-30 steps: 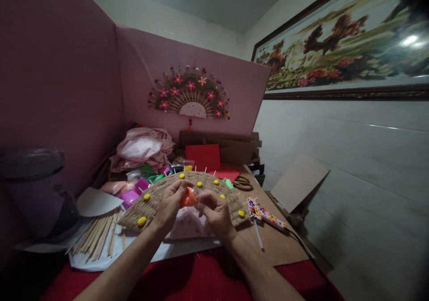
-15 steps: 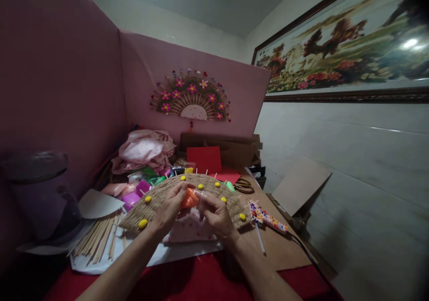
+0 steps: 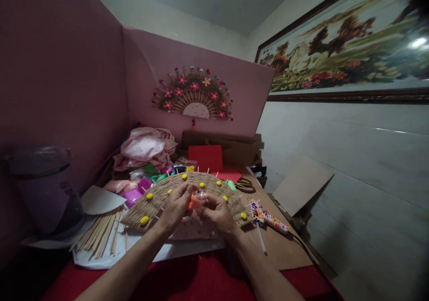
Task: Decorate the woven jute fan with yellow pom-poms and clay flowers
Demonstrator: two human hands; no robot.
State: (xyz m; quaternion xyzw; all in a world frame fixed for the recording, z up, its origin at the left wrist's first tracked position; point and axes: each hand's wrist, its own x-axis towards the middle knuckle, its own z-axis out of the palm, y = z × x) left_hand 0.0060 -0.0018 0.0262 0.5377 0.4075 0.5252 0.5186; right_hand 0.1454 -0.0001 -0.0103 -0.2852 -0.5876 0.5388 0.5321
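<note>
Between my two hands is a small clear plastic bag with an orange lump inside, perhaps modelling clay. My left hand pinches its left side. The fingers of my right hand are closed on the clear right end. Beneath them lies a fan shape wrapped in brown twine, dotted with several yellow discs and with stick tips poking out along its curved edge. Pale pink dotted fabric covers the fan's lower middle, partly hidden by my hands.
Wooden sticks lie at left beside a white card piece. Coloured clay packs and crumpled pink cloth are behind. At right are a flower-patterned glue gun with a cord and scissors. A finished fan hangs on the pink panel.
My hands have shifted slightly and closed further over the orange bag, so less of it shows. The whole view has moved a little; the fan stays on the table.
</note>
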